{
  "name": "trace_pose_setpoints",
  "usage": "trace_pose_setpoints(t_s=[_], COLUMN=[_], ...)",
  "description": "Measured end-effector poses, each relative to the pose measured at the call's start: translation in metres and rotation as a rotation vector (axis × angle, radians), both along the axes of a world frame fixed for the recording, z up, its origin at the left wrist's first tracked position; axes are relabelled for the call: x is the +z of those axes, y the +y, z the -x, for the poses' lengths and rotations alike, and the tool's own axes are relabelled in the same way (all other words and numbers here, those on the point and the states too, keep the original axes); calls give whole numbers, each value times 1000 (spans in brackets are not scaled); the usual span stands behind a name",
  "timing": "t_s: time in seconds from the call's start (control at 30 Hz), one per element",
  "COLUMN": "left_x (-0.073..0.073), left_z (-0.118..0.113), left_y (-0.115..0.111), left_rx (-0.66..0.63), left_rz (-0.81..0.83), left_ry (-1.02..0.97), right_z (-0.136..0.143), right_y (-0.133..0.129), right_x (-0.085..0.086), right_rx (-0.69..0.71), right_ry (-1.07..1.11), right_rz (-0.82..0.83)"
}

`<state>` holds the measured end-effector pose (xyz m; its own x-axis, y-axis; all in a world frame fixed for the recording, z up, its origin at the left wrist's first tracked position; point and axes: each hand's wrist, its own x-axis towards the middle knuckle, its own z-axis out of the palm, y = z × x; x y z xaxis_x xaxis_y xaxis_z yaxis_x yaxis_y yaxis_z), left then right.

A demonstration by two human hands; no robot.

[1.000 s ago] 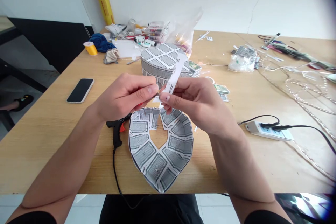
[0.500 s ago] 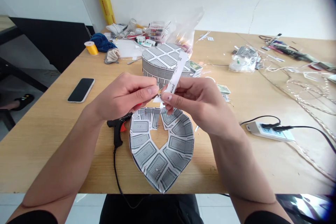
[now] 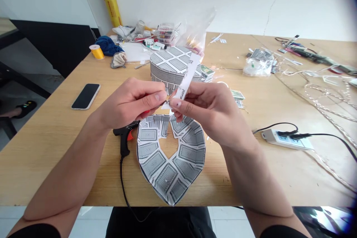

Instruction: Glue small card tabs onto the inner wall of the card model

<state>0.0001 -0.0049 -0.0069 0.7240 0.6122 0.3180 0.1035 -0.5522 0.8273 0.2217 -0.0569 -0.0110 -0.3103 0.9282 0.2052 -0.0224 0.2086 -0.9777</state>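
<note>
My right hand pinches a narrow white card strip with black print, which points up and away at a slant. Thumb to fingers, my left hand grips a small end of the strip close beside the right thumb; what lies inside that pinch is mostly hidden. Just below both hands, a pointed, leaf-shaped tray made of patterned playing cards rests on the table, with an opening in its middle. Left of it lies a black glue gun with a red trigger, partly covered by my left hand.
Behind my hands stands a rounded card-covered box. A phone lies at left, a power strip with plugs at right. Farther back are a yellow spool, a plastic bag, a card pile and tangled cords.
Almost nothing differs. Both hands keep their grip on the card strip, and the whole view has shifted very slightly.
</note>
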Motion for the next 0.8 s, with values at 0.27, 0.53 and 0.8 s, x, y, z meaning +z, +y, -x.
trace_pose_setpoints(t_s=[0.27,0.53,0.8], left_x=[-1,-8,-7], left_z=[4,1,-4], left_y=[5,5,1], left_rx=[-35,56,-12], left_rz=[-26,82,80], left_ry=[86,-105,-130], right_z=[-8,-3,1], right_y=[4,1,2], right_x=[5,2,-2], right_rx=[-131,-55,-22], right_ry=[51,-19,-45], right_rz=[-65,-20,-11])
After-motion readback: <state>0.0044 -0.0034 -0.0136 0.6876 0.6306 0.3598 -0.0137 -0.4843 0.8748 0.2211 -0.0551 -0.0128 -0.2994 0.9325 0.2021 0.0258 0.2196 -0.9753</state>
